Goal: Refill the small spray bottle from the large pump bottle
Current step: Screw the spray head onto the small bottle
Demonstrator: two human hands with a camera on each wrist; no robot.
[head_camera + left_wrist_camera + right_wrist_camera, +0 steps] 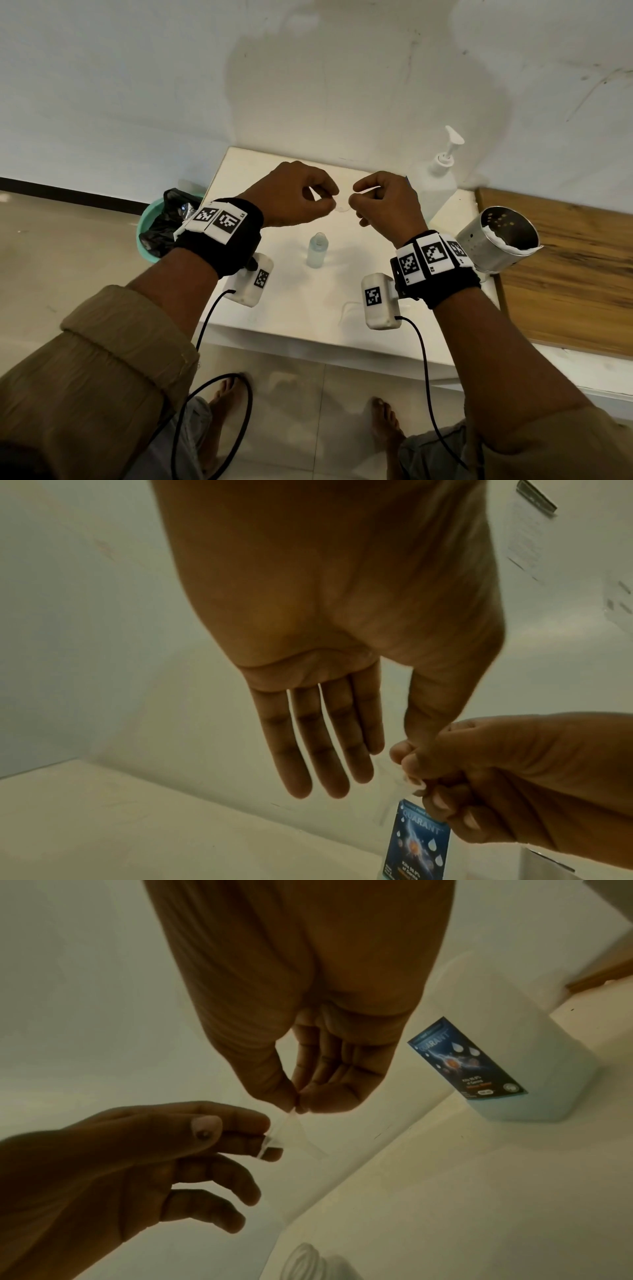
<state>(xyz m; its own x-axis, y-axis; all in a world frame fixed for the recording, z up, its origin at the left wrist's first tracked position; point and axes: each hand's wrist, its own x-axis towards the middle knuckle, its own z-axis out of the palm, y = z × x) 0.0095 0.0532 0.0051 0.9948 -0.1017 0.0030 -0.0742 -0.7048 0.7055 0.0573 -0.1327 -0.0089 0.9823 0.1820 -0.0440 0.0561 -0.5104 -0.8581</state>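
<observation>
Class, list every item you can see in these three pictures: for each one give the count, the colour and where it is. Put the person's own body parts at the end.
small spray bottle: one, clear, top off, upright on the table between the wrists
large pump bottle: one, white with a blue label, at the table's back right
clear film piece: one, transparent, pinched between both hands above the table
table: one, white, against the wall
metal can: one, silver, on its side on the wooden board
wooden board: one, brown, right of the table
bin: one, teal with a black liner, left of the table
left hand: one, pinching the film
right hand: one, pinching the film
bare feet: two, on the tiled floor
</observation>
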